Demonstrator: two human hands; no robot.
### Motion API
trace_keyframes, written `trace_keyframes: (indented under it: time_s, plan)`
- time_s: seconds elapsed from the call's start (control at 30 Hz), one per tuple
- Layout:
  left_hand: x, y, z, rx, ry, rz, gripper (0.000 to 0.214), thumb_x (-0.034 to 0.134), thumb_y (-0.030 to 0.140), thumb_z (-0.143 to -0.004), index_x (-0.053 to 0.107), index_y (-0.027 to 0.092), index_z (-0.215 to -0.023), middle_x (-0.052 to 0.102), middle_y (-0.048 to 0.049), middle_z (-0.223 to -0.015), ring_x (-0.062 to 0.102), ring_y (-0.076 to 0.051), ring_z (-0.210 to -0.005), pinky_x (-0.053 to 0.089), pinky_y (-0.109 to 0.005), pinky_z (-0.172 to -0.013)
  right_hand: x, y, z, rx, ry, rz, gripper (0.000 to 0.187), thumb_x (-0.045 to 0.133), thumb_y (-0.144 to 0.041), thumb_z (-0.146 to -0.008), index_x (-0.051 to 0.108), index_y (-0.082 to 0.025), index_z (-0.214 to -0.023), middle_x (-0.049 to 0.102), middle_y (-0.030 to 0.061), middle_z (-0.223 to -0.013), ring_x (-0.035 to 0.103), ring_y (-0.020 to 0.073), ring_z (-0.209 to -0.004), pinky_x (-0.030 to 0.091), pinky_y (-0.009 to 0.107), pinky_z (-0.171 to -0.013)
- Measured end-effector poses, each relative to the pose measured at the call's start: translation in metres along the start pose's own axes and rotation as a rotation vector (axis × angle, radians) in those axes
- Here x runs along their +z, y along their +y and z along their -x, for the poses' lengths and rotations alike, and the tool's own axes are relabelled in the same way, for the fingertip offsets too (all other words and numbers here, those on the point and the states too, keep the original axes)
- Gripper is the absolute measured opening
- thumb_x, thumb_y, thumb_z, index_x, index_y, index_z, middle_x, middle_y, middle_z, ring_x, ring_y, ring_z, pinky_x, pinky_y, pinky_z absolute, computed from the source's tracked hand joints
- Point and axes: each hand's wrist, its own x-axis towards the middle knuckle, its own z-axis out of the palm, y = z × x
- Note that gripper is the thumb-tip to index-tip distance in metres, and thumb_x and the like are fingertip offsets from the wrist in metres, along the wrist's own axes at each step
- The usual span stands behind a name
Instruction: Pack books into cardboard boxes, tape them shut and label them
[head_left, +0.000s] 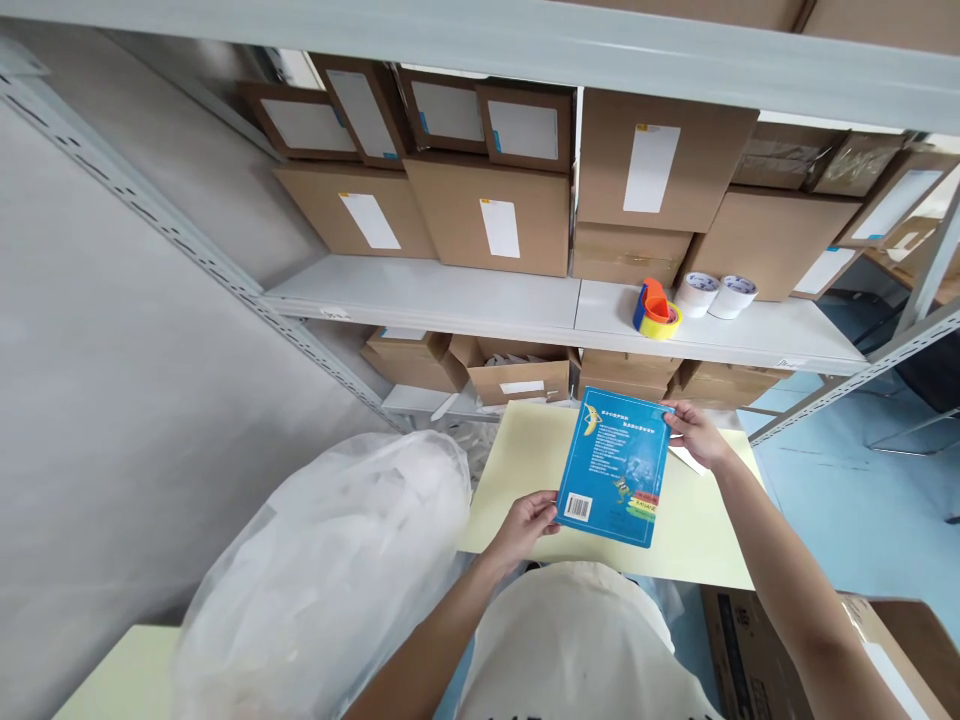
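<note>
I hold a thin blue book (616, 466) above a pale yellow table (525, 470), back cover up with a barcode at its near left corner. My left hand (529, 522) pinches that near left corner. My right hand (696, 432) grips the far right corner. Both hands have their fingers closed on the book's edges.
A grey metal shelf (465, 295) stands ahead, stacked with labelled cardboard boxes (487, 215). A tape dispenser (655, 310) and two white tape rolls (716, 295) sit on its right part. A big clear plastic bag (330, 580) lies at my left. An open carton (757, 650) stands at lower right.
</note>
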Motion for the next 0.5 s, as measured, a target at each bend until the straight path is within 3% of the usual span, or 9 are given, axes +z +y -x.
trace_keyframes:
  time_s: [0.13,0.3,0.5]
  plan:
    - [0.003,-0.007,0.000,-0.011,0.048,0.086,0.058,0.084,0.057,-0.058,0.071,0.016,-0.097,0.073,-0.0089,-0.100,0.066,-0.017,-0.083,0.052,-0.030,-0.077,-0.003,-0.003,0.006,0.000,-0.011,0.014,0.044,0.078,-0.043,-0.065,0.062,-0.029,-0.103,0.066,-0.0032,-0.082,0.065,0.0140,-0.067,0.058,0.031,-0.062]
    - [0.009,-0.014,-0.001,-0.033,0.110,0.282,0.065,0.088,0.055,-0.054,0.063,0.020,-0.103,0.070,-0.0014,-0.082,0.065,-0.013,-0.074,0.050,-0.028,-0.075,-0.009,-0.008,0.009,-0.041,-0.075,0.103,0.025,0.066,-0.033,-0.066,0.068,-0.023,-0.089,0.065,-0.0012,-0.073,0.065,0.0153,-0.066,0.058,0.032,-0.064]
    - [0.012,-0.022,-0.004,-0.063,0.111,0.412,0.061,0.090,0.053,-0.053,0.058,0.021,-0.094,0.068,0.0011,-0.081,0.064,-0.012,-0.074,0.049,-0.026,-0.076,-0.012,-0.019,0.003,-0.248,-0.212,0.311,0.031,0.075,-0.037,-0.065,0.068,-0.023,-0.093,0.069,0.0011,-0.079,0.065,0.0167,-0.071,0.055,0.033,-0.068]
